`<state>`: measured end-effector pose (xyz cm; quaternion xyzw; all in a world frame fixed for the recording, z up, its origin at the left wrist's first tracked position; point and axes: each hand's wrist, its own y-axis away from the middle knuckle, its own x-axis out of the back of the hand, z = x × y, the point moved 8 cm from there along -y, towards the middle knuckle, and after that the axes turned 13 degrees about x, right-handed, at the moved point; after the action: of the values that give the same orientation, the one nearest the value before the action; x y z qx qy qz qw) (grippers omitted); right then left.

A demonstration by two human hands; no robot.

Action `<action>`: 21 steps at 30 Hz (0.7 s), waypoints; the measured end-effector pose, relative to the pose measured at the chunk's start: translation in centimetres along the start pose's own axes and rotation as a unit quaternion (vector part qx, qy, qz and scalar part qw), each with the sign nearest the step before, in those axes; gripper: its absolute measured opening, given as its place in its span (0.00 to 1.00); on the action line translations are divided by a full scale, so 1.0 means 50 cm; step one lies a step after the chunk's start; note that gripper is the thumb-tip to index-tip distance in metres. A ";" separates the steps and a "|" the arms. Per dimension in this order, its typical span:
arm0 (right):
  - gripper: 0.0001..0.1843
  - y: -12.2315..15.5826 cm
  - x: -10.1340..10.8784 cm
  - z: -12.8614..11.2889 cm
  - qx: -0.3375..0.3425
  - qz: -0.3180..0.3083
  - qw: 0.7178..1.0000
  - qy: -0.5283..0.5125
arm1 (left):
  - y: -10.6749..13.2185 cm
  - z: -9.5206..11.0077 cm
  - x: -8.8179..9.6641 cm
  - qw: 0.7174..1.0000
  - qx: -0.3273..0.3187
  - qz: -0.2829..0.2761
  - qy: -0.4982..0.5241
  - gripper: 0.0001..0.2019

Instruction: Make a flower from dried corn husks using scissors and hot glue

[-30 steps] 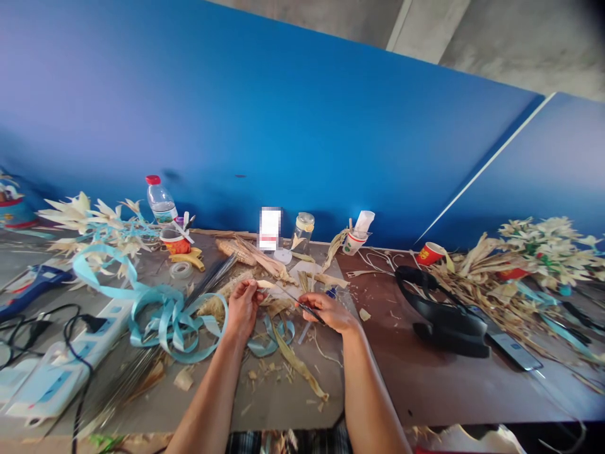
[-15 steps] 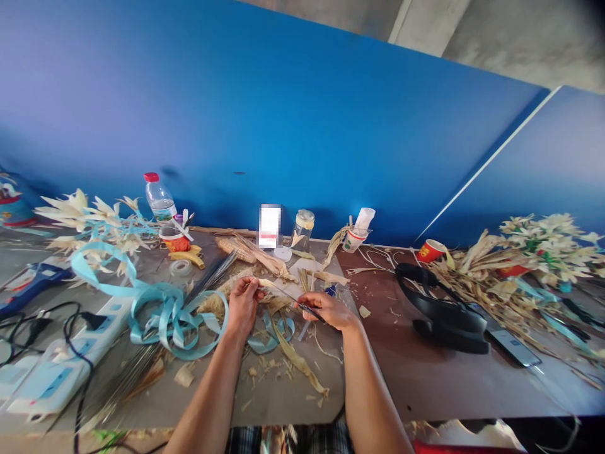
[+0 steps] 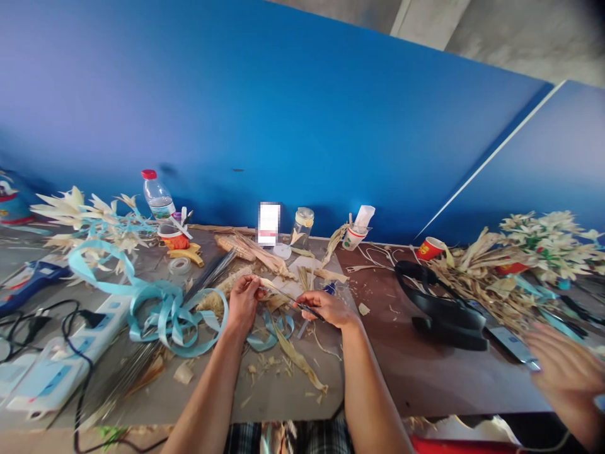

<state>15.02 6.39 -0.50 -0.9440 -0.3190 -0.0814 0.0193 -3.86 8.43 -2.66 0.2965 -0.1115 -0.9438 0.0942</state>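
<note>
My left hand (image 3: 244, 301) pinches a pale strip of corn husk (image 3: 268, 285) between thumb and fingertips. Closed around a slim, dark, tweezer-like tool (image 3: 309, 309), my right hand (image 3: 327, 307) points its thin end left toward the husk strip. Whether the tip touches the strip is too small to tell. Under and between the hands lie a loop of light blue ribbon (image 3: 271, 337), a long dried husk piece (image 3: 300, 362) and small scraps. A tangle of blue ribbon (image 3: 165, 321) rests left of my left forearm.
Left are a power strip (image 3: 87, 343), thin wires (image 3: 125, 372), a bottle (image 3: 157, 197) and husk flowers (image 3: 78, 211). Behind stand a jar (image 3: 303, 227) and paper cup (image 3: 354, 237). Right are a black headset (image 3: 442, 309), a phone (image 3: 513, 345) and another person's blurred hand (image 3: 562, 362).
Another person's hand has come in at the right edge, near the phone. My hands keep nearly the same place and grip; the view has shifted slightly.
</note>
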 end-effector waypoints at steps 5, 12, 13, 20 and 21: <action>0.15 0.000 -0.003 -0.003 0.000 0.000 1.000 -0.006 | 0.000 0.000 0.000 1.000 0.004 0.003 -0.012 0.13; 0.19 -0.003 -0.006 0.000 0.014 -0.017 1.000 -0.015 | 0.002 -0.002 0.000 1.000 0.011 0.006 -0.021 0.13; 0.20 -0.003 -0.005 0.001 0.014 -0.016 1.000 -0.016 | 0.003 -0.001 -0.001 1.000 0.011 0.005 -0.021 0.13; 0.17 -0.003 -0.006 0.002 0.003 -0.012 1.000 -0.003 | 0.009 0.004 -0.010 1.000 0.010 -0.002 -0.020 0.11; 0.17 -0.002 -0.006 0.001 0.001 -0.011 1.000 -0.001 | 0.009 0.003 -0.010 1.000 0.012 -0.004 -0.019 0.10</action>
<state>14.71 6.31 -0.62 -0.9406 -0.3295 -0.0799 0.0192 -3.49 8.16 -2.17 0.2801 -0.1235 -0.9482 0.0850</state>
